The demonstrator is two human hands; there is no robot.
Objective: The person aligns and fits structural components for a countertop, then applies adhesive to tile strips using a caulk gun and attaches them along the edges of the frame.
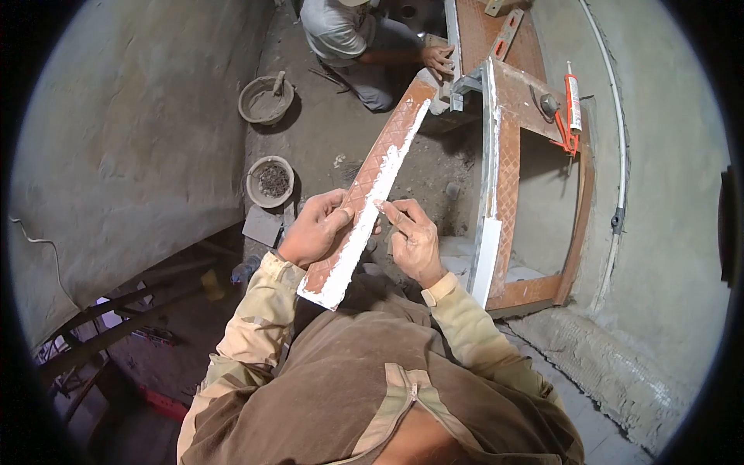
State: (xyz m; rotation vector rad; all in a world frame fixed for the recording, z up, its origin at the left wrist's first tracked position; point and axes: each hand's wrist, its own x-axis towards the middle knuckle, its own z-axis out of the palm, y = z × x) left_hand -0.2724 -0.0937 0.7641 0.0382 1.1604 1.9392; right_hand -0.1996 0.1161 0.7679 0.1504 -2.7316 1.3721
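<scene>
"Where's the tile strip (366, 184)?"

"Your left hand (314, 229) grips it; your right hand (416, 242), at its white paste (358, 240), I can't judge. Left of the strip: far bowl (267, 119), grey mix (262, 103); near bowl (267, 202), dark debris (273, 180)."

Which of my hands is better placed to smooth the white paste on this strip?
Probably your right hand: it's at the edge of the white paste, apparently not gripping the strip. Your left hand is holding the brown strip.
</scene>
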